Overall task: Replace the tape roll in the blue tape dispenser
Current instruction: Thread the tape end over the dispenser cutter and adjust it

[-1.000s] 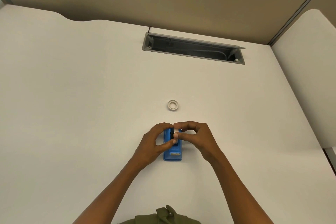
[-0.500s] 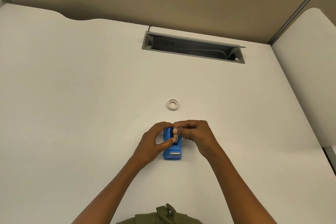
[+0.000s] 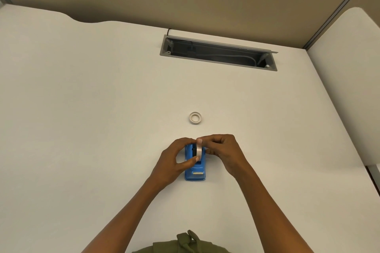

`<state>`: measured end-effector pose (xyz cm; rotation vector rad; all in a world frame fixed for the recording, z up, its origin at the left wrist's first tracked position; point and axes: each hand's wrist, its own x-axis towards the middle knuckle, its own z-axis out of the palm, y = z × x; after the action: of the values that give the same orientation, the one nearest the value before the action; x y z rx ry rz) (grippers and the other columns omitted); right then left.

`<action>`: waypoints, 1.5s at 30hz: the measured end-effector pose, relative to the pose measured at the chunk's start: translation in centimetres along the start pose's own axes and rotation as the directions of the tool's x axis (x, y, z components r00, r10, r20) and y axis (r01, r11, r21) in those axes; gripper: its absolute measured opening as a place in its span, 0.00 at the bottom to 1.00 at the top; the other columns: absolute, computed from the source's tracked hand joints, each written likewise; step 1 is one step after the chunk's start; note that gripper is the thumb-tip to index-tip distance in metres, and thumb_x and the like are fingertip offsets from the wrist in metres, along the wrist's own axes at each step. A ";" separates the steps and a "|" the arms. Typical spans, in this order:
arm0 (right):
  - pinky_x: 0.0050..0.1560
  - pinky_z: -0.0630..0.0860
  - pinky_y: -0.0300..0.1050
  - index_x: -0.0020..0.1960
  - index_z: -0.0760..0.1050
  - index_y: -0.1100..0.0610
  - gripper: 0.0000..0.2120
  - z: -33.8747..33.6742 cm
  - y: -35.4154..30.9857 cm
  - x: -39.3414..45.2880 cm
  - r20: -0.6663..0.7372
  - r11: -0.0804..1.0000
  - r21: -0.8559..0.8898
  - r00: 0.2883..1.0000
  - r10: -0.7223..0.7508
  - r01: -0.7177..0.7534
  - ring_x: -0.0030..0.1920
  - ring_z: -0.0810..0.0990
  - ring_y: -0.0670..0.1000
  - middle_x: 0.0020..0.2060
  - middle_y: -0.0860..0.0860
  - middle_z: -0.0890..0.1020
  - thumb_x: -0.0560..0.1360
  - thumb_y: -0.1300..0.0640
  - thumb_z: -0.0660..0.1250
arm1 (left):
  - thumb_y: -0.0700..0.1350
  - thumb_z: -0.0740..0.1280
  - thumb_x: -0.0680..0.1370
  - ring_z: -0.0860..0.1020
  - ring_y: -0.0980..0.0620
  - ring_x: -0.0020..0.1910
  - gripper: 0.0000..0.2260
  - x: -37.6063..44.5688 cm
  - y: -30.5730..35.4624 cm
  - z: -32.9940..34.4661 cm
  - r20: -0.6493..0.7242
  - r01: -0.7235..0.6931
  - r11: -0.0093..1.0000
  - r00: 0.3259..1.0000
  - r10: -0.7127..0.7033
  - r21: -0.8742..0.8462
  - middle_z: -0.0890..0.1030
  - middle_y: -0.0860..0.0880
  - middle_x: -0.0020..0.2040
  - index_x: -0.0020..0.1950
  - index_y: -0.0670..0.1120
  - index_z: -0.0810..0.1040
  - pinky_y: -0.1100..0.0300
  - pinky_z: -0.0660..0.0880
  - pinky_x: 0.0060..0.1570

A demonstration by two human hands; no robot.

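Observation:
The blue tape dispenser point(image 3: 195, 170) stands on the white desk point(image 3: 82, 109) right in front of me, its metal cutter at the near end. A pale tape roll point(image 3: 199, 149) stands on edge over the dispenser's slot. My left hand point(image 3: 176, 160) pinches the roll from the left with thumb and fingers. My right hand point(image 3: 223, 151) pinches it from the right. Whether the roll sits in the slot or just above it is hidden by my fingers. A second small white roll point(image 3: 195, 118) lies flat on the desk beyond the dispenser.
A grey cable tray point(image 3: 218, 53) is sunk into the desk at the back, with cables inside. A beige partition wall runs behind the desk. Another white desk surface point(image 3: 349, 88) adjoins at the right.
The pale roll now shows more between my fingertips, standing higher over the slot. My right hand has drawn slightly right. The dispenser and the far roll have not moved.

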<state>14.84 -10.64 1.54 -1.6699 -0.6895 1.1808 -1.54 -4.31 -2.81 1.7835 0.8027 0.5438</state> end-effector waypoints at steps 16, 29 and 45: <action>0.42 0.76 0.27 0.39 0.85 0.54 0.09 -0.5 -2.8 0.3 0.079 0.872 -0.483 0.996 -0.050 0.082 0.42 0.84 0.45 0.39 0.50 0.87 0.59 0.61 0.80 | 0.47 0.72 0.72 0.69 0.73 0.56 0.19 0.1 -0.2 -0.1 0.027 0.014 1.000 1.000 -0.015 0.025 0.72 0.68 0.56 0.56 0.64 0.69 0.80 0.64 0.52; 0.43 0.83 0.43 0.43 0.85 0.63 0.09 -0.2 -4.0 0.9 0.101 0.887 -0.461 0.995 0.015 0.034 0.39 0.84 0.54 0.38 0.60 0.86 0.63 0.65 0.78 | 0.50 0.71 0.71 0.70 0.71 0.56 0.18 0.0 0.3 -0.2 0.027 0.022 1.000 0.999 -0.022 0.006 0.73 0.67 0.56 0.56 0.65 0.69 0.80 0.64 0.52; 0.50 0.79 0.44 0.46 0.83 0.57 0.08 0.3 -4.5 -0.5 0.233 0.614 -0.751 0.968 -0.097 0.242 0.47 0.81 0.47 0.45 0.51 0.85 0.67 0.59 0.71 | 0.48 0.72 0.72 0.71 0.70 0.56 0.18 0.1 0.2 -0.1 0.035 0.024 1.000 0.999 -0.024 0.008 0.73 0.63 0.57 0.58 0.60 0.70 0.80 0.65 0.53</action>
<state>14.67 -9.21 5.81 -2.1383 -1.6167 0.9293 -1.51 -4.22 -2.62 1.7840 0.8018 0.4926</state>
